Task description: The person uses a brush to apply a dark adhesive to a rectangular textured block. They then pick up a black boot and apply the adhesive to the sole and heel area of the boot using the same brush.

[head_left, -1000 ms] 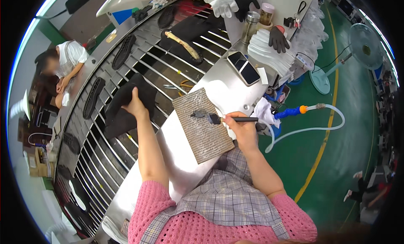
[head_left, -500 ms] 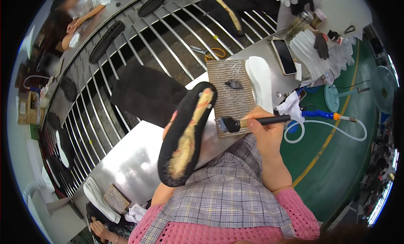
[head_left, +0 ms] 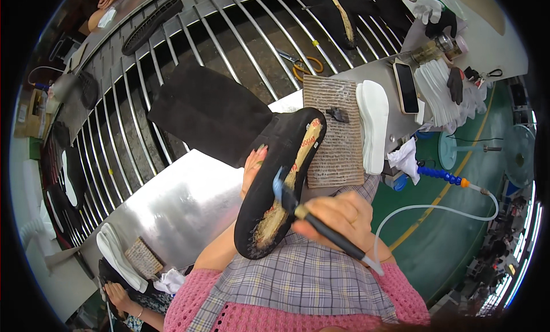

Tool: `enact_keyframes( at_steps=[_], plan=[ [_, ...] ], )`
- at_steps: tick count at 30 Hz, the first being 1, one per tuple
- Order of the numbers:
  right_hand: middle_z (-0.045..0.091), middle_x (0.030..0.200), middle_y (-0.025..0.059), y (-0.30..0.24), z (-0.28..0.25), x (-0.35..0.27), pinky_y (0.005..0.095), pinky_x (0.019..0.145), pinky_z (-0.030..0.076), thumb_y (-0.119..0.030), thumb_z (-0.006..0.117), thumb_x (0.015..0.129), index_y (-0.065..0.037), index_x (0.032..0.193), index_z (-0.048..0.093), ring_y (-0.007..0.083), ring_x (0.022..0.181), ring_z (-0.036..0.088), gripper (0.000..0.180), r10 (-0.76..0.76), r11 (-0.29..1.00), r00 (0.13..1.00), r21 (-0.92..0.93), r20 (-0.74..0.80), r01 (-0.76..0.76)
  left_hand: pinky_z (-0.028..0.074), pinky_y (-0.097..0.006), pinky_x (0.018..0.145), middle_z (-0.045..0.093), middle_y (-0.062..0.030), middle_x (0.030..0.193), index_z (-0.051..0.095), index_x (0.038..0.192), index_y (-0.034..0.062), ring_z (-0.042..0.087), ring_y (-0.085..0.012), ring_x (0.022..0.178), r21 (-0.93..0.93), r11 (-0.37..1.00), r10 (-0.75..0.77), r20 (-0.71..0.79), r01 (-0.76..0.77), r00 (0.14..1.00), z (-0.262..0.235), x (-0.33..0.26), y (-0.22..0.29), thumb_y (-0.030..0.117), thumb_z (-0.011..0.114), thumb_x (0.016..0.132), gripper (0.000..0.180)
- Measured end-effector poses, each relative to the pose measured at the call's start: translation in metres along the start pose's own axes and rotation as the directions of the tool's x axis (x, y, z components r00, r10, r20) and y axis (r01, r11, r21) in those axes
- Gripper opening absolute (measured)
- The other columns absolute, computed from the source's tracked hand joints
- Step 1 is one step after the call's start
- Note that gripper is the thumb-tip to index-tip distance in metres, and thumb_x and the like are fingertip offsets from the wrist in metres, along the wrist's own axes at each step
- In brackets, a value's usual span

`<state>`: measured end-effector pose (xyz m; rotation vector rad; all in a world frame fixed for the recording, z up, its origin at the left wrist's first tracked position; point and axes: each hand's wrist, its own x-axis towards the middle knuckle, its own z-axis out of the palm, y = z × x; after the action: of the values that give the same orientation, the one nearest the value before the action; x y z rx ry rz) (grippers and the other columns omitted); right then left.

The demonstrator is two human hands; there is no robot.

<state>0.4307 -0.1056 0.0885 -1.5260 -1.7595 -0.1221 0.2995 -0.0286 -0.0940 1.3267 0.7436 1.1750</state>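
A black fabric boot upper (head_left: 260, 186) lies across the metal table edge, its underside facing up and a tan strip with red print (head_left: 299, 154) along the middle. Its flat black shaft (head_left: 209, 114) stretches away to the upper left. My left hand (head_left: 252, 167) grips the boot from its left side; the fingertips show and the rest is hidden behind it. In my right hand (head_left: 342, 216) is a black-handled brush (head_left: 329, 232), whose bristles rest on the boot's underside near the tan strip. A ribbed cardboard piece (head_left: 335, 143) with a dark scrap (head_left: 338, 114) lies just right of the boot.
White insoles (head_left: 373, 126) and a phone (head_left: 407, 89) lie right of the cardboard. Yellow-handled scissors (head_left: 306, 66) sit among the metal roller bars (head_left: 252, 43). A blue-jointed hose (head_left: 438, 174) hangs at right. Another person's hand (head_left: 118, 297) works at lower left.
My right hand has brought the brush from over the cardboard, left and down onto the boot's underside. The boot's toe appears further right, and my left fingers show more.
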Motion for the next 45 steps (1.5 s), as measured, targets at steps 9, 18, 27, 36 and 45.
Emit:
enact_keyframes(
  at_steps=[9, 18, 27, 36, 45],
  plan=[
    [0.067, 0.08, 0.0061, 0.032, 0.01, -0.009, 0.0323, 0.063, 0.045, -0.012, 0.078, 0.079, -0.004, 0.084, 0.069, 0.0207, 0.069, 0.059, 0.013, 0.411, 0.838, 0.911, 0.398, -0.008, -0.375, 0.028, -0.062, 0.109, 0.055, -0.0308, 0.131, 0.041, 0.129, -0.0055, 0.053, -0.0417, 0.125, 0.335, 0.838, 0.381, 0.206, -0.431, 0.901, -0.001, 0.01, 0.008, 0.011, 0.075, 0.078, 0.063],
    [0.068, 0.094, 0.0038, 0.039, 0.01, -0.012, 0.0264, 0.056, 0.045, -0.021, 0.084, 0.076, -0.007, 0.104, 0.064, 0.0166, 0.071, 0.06, 0.037, 0.04, 0.981, 0.993, -0.183, -0.108, -0.06, 0.032, -0.064, 0.106, 0.053, -0.0334, 0.129, 0.038, 0.129, -0.0023, 0.056, -0.0438, 0.121, 0.442, 0.791, 0.382, 0.184, -0.423, 0.906, 0.005, 0.0, -0.005, 0.015, 0.079, 0.077, 0.069],
    [0.068, 0.084, 0.0052, 0.072, -0.004, -0.01, 0.0283, 0.063, 0.043, -0.016, 0.076, 0.083, -0.003, 0.091, 0.069, 0.0176, 0.07, 0.054, 0.017, 0.47, 0.873, 0.879, 0.191, -0.082, -0.449, 0.029, -0.063, 0.109, 0.055, -0.03, 0.129, 0.036, 0.131, -0.0011, 0.055, -0.0411, 0.123, 0.343, 0.74, 0.535, 0.22, -0.578, 0.816, 0.011, 0.014, 0.012, 0.011, 0.076, 0.079, 0.066],
    [0.065, 0.079, 0.0016, 0.088, -0.011, 0.002, 0.0221, 0.06, 0.039, -0.018, 0.068, 0.093, 0.001, 0.095, 0.069, 0.0069, 0.067, 0.051, 0.019, 0.734, 0.497, 0.652, 0.502, 0.191, -0.708, 0.033, -0.064, 0.106, 0.056, -0.0301, 0.127, 0.039, 0.131, 0.0016, 0.057, -0.0436, 0.12, 0.347, 0.716, 0.562, 0.23, -0.606, 0.795, 0.013, 0.015, 0.012, 0.013, 0.067, 0.087, 0.053],
    [0.067, 0.083, 0.0031, 0.108, -0.019, 0.014, 0.0244, 0.059, 0.042, -0.017, 0.074, 0.087, -0.002, 0.091, 0.07, 0.0103, 0.072, 0.055, 0.016, 0.525, 0.837, 0.845, 0.121, 0.098, -0.534, 0.035, -0.065, 0.104, 0.059, -0.0292, 0.124, 0.04, 0.126, 0.0019, 0.059, -0.0441, 0.117, 0.346, 0.718, 0.539, 0.274, -0.604, 0.797, 0.012, 0.017, 0.015, 0.007, 0.063, 0.089, 0.044]
  ],
)
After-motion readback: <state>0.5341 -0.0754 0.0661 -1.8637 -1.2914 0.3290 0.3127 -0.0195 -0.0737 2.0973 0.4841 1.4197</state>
